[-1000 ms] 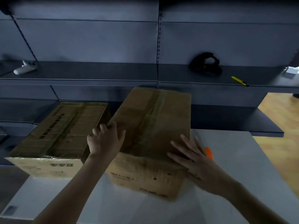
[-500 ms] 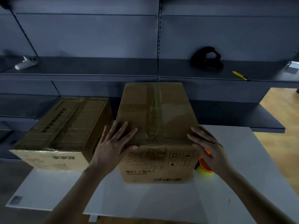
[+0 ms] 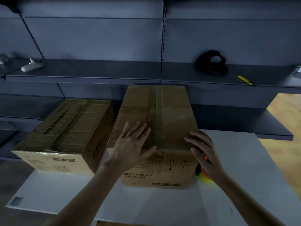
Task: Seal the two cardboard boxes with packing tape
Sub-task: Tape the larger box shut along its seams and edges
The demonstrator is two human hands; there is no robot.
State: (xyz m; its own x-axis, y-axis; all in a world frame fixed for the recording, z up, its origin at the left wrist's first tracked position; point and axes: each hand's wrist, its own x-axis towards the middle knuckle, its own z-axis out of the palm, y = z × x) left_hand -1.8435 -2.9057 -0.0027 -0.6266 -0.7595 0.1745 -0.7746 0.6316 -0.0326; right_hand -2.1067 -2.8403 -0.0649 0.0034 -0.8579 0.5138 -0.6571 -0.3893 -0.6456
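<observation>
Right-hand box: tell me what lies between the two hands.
Head view: between the left hand and the right hand lies only the box top, bare cardboard with a strip of clear tape running along its middle.

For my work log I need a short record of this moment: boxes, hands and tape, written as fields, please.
centre box: on white table, flaps closed, clear tape strip along top seam
second box: left of it, closed, glossy top
left hand: flat on centre box's top, fingers spread
right hand: straight fingers at that box's right top edge
tape roll: orange and yellow, beside the box, partly hidden by right hand
shelf: yellow knife, black object
</observation>
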